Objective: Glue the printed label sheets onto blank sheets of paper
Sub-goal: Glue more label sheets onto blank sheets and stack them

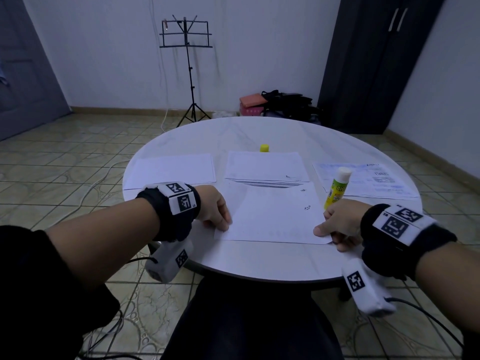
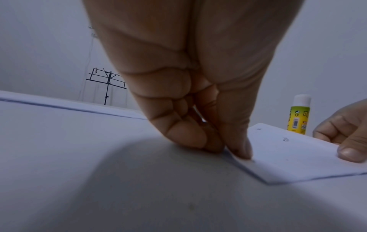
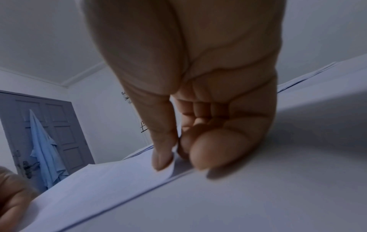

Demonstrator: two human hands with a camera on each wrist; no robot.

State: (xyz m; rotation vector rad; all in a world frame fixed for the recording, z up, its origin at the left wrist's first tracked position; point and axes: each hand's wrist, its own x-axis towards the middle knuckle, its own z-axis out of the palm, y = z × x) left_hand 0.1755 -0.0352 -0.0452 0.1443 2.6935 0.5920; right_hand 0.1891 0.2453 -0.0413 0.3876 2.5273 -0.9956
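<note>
White label sheet (image 1: 275, 216) on the worktop (image 1: 259, 258): our left grip (image 1: 214, 207) and right grip (image 1: 337, 222) pinch its near corners.

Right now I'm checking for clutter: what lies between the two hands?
Only the sheet they both pinch, left hand and right hand at its near corners; the head view shows nothing on it. The glue stick stands behind the right hand.
</note>
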